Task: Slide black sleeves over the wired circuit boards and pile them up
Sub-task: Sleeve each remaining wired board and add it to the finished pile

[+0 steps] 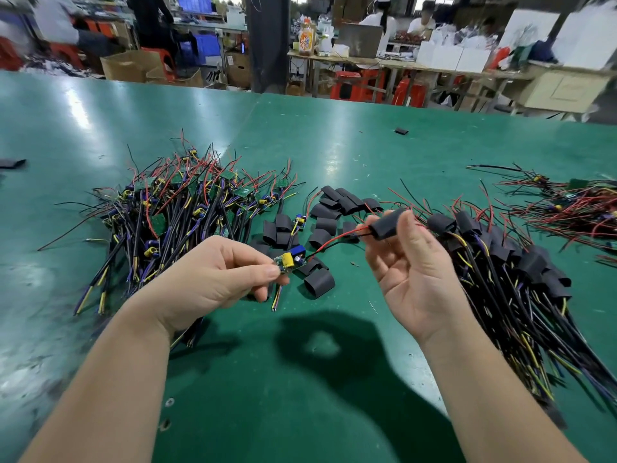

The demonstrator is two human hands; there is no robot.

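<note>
Centrally in the head view, the board (289, 260) is pinched at its near end between the thumb and fingertips of the left hand (213, 279) and held above the table (300, 379), just left of mid-frame. The sleeve (389, 223) is pinched a little higher and to the right by the thumb and forefinger of the right hand (412, 272), whose other fingers are loosely spread. Red and black leads (334, 240) are seen running from the board into the sleeve's mouth, so the sleeve is judged to be threaded on the leads but not yet drawn over the board.

The board is judged light and rigid, with raised blue and yellow parts that could catch the sleeve's rim. It is best gripped by its edges. The sleeve looks soft and easily flattened, so it is better held by its sides, which keeps the mouth open. The leads are thin and should not be tugged at their joints.

Bare boards (173, 208) are heaped at centre left, loose sleeves (329, 208) are scattered at mid-frame, and sleeved boards (507, 259) are piled at right.

The board's underside is covered by fingers. Whether the leads emerge from the sleeve's far end cannot be told, as the thumb hides it. A further heap (567, 208) is cut off at the right edge, and the background is blurred.
</note>
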